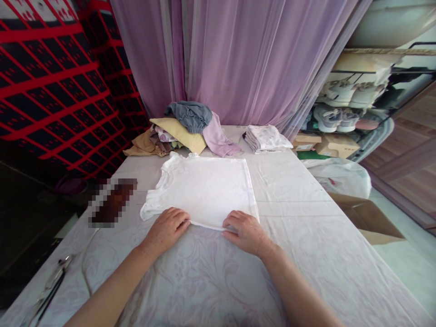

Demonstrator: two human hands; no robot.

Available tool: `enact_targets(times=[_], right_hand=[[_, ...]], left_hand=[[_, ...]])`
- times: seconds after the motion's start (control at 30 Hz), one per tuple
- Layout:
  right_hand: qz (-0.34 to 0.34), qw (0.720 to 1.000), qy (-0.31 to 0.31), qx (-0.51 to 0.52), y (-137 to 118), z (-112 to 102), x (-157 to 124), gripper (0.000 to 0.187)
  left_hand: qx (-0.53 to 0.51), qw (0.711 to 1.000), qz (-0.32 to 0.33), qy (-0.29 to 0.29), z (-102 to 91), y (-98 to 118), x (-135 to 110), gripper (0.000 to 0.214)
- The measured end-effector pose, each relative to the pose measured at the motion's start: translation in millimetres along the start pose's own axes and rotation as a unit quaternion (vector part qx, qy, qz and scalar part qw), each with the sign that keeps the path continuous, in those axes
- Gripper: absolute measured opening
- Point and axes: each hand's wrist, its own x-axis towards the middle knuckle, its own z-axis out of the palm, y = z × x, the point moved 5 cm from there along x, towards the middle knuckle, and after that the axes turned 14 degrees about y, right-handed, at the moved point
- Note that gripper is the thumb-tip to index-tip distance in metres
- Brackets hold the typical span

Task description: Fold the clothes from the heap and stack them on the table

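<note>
A small white T-shirt lies flat on the pale patterned tablecloth, its neck to the left and one sleeve at the lower left. My left hand rests on the shirt's near edge, fingers curled down onto the cloth. My right hand lies a little to the right on the same edge, fingers bent and pressing the hem. Both hands touch the shirt; whether either pinches the fabric is unclear.
A heap of unfolded clothes in grey, yellow, pink and tan sits at the table's far end. A folded white stack lies to its right. A cardboard box and shoe rack stand right; a metal tool lies near left.
</note>
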Motion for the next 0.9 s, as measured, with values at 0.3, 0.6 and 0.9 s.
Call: enact_targets(times=[0.3, 0.6, 0.9], right_hand=[[0.066, 0.997, 0.005, -0.047, 3.9, 5.5, 3.5, 0.020], [0.099, 0.993, 0.051, 0.034, 13.9, 4.9, 1.5, 0.019], [0.073, 0.994, 0.047, 0.067, 13.4, 3.1, 0.3, 0.022]], left_hand=[[0.034, 0.999, 0.002, -0.034, -1.0, 2.7, 6.8, 0.007], [0.080, 0.995, -0.002, 0.058, -1.4, -5.0, 0.2, 0.018], [0.080, 0.991, 0.069, 0.082, -13.3, 6.5, -0.5, 0.017]])
